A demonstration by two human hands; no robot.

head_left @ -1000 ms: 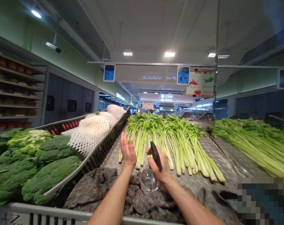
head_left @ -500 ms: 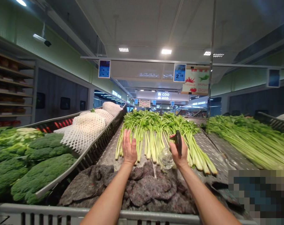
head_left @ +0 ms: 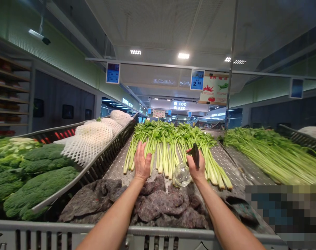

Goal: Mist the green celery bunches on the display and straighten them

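Note:
My right hand (head_left: 198, 166) is wrapped round the black-topped neck of a clear spray bottle (head_left: 182, 174), whose see-through body hangs tilted to the left of my fingers. Over the left part of the celery, my left hand (head_left: 143, 162) is raised with its fingers stretched out and holds nothing. Bunches of celery (head_left: 170, 149) lie side by side beyond both hands, leaves to the back and pale stalk ends towards me. Crumpled dark grey felt cloth (head_left: 163, 205) lies below my forearms.
At the left, a black crate (head_left: 108, 156) separates broccoli (head_left: 40, 189) and net-wrapped vegetables (head_left: 88, 139) from the celery. A mirror panel (head_left: 275, 156) reflects celery on the right. The grey front rail (head_left: 144, 230) runs below my arms. Price signs (head_left: 197, 80) hang overhead.
My right hand has moved to the right with the spray bottle, away from my left hand. My left hand stays raised with fingers spread. The whole view has shifted slightly.

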